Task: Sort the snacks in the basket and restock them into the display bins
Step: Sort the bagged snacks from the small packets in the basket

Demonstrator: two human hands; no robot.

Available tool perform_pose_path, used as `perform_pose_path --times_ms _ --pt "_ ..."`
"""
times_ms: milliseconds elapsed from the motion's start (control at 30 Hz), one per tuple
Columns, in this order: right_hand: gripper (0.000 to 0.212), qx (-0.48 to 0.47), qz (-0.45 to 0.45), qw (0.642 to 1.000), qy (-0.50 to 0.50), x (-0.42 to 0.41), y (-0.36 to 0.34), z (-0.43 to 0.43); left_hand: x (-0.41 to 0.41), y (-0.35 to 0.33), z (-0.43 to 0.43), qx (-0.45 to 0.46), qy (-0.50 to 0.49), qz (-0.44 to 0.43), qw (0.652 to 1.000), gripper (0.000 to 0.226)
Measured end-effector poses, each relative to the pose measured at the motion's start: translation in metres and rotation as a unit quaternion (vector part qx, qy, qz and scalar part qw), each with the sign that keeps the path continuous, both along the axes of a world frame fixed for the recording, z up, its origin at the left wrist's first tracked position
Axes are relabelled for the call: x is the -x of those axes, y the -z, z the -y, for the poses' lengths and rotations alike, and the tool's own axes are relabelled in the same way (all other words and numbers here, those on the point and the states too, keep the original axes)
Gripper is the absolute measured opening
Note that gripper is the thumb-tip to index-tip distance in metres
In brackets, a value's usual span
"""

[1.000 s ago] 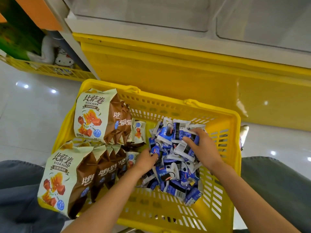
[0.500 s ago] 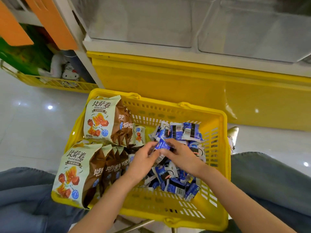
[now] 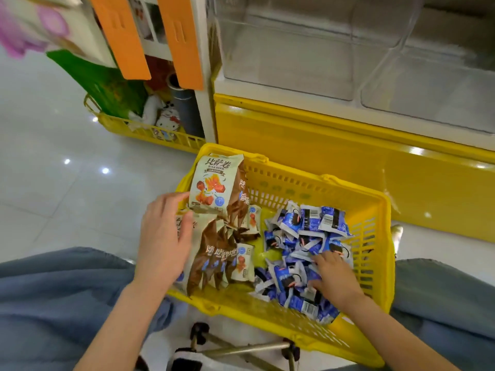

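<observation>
Single view, head-worn, wide-angle. Aimed forward and steeply down from above the lap. Close range on yellow basket (image 3: 380,236), set low and centre-right in frame. Left hand (image 3: 163,236) and right hand (image 3: 334,279) in from bottom edge, within arm's reach. Clear display bins (image 3: 289,49) across top right, beyond the basket. Tiled floor (image 3: 53,183) at left. Blue trouser legs (image 3: 53,290) at both lower corners. Straight edges tilted and bowed near frame borders

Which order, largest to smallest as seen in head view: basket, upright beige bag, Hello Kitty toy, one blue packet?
1. basket
2. upright beige bag
3. Hello Kitty toy and blue packet look alike; the toy sits farther off, so no ranking.
</observation>
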State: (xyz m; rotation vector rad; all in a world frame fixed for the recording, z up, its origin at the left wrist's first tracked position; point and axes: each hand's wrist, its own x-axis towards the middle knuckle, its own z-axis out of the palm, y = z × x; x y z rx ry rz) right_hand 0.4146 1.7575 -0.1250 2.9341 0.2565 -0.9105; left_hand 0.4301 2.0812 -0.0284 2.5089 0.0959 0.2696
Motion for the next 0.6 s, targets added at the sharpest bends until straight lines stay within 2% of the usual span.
perform_pose_path --times_ms 33,100,167,233,367,467,600 --pt "0.055 -0.038 0.026 0.999 -0.002 -0.003 0.001 -0.008 0.001 0.009 -0.009 0.015 -0.03 -0.044 0.998 0.03" --pt "0.049 -0.147 0.022 0.989 0.026 -0.01 0.004 -0.029 0.006 0.026 -0.022 0.085 -0.088 -0.122 0.985 0.031" --pt "0.045 -0.223 -0.028 0.973 0.047 -0.015 0.012 -0.054 0.01 0.039 -0.026 0.178 -0.128 -0.169 0.961 0.031" --pt "0.046 -0.26 -0.084 0.96 0.059 -0.017 0.027 -0.077 0.013 0.046 -0.027 0.226 -0.145 -0.187 0.945 0.028" --pt "0.043 -0.258 -0.174 0.946 0.093 -0.018 0.061 -0.101 0.014 0.051 -0.028 0.251 -0.152 -0.177 0.939 0.025" --pt "0.042 -0.214 -0.21 0.951 0.067 -0.019 0.078 -0.099 0.014 0.053 -0.028 0.262 -0.163 -0.184 0.933 0.025" --pt "0.052 -0.216 -0.263 0.938 0.061 -0.027 0.088 -0.101 0.012 0.054 -0.026 0.268 -0.183 -0.178 0.929 0.025"
